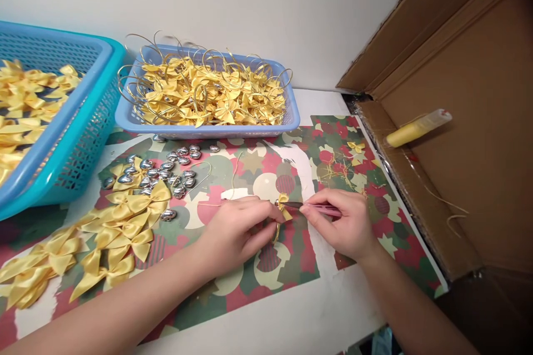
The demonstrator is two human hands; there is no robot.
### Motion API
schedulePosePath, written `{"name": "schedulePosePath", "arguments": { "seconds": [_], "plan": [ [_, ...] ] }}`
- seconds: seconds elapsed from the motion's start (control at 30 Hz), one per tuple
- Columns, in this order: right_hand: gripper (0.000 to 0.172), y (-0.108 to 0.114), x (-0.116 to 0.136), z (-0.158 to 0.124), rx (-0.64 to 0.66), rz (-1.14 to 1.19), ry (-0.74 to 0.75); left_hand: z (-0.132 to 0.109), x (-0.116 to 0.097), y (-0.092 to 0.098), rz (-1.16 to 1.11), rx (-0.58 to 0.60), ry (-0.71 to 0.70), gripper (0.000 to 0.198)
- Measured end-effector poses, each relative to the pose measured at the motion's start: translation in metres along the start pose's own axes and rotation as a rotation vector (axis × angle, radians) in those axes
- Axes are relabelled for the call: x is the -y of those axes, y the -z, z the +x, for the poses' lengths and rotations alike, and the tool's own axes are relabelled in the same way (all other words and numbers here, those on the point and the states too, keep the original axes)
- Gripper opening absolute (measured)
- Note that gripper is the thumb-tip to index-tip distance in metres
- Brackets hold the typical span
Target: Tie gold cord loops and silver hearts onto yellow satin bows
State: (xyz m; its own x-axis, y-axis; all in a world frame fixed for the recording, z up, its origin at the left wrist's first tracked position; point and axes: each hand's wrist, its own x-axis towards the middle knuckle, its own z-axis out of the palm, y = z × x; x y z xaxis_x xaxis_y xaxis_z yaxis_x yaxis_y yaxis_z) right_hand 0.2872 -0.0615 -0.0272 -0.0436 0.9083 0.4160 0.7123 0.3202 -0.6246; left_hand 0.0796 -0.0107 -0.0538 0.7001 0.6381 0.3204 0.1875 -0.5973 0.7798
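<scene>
The left hand (pixel 237 227) pinches a small yellow satin bow with a gold cord loop (pixel 283 205) against the patterned red-and-green paper mat (pixel 291 266); the right hand (pixel 343 224) grips a slim pink-handled tool (pixel 318 208), its tip touching the bow. Loose silver heart beads (pixel 162 173) lie nearby, to the left.

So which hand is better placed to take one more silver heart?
Probably the left hand, though it pinches a bow: the silver hearts lie on its side, and the right hand holds a pink tool.
</scene>
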Motion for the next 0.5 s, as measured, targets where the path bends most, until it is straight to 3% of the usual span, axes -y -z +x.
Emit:
{"name": "schedulePosePath", "arguments": {
  "seconds": [0.17,0.3,0.4,0.5],
  "plan": [
    [0.010,0.004,-0.006,0.000,-0.054,-0.007,-0.034,-0.002,0.000,-0.001,-0.124,0.000,0.072,0.016],
    [0.012,-0.001,-0.022,0.000,-0.133,-0.229,-0.116,-0.005,0.002,-0.003,-0.371,-0.046,0.234,0.030],
    [0.015,-0.008,-0.033,0.001,-0.078,-0.395,-0.084,-0.004,0.003,-0.004,-0.491,-0.047,0.288,0.024],
    [0.018,-0.013,-0.031,0.002,-0.070,-0.421,-0.009,-0.003,0.004,-0.004,-0.476,-0.048,0.277,0.019]
  ]
}}
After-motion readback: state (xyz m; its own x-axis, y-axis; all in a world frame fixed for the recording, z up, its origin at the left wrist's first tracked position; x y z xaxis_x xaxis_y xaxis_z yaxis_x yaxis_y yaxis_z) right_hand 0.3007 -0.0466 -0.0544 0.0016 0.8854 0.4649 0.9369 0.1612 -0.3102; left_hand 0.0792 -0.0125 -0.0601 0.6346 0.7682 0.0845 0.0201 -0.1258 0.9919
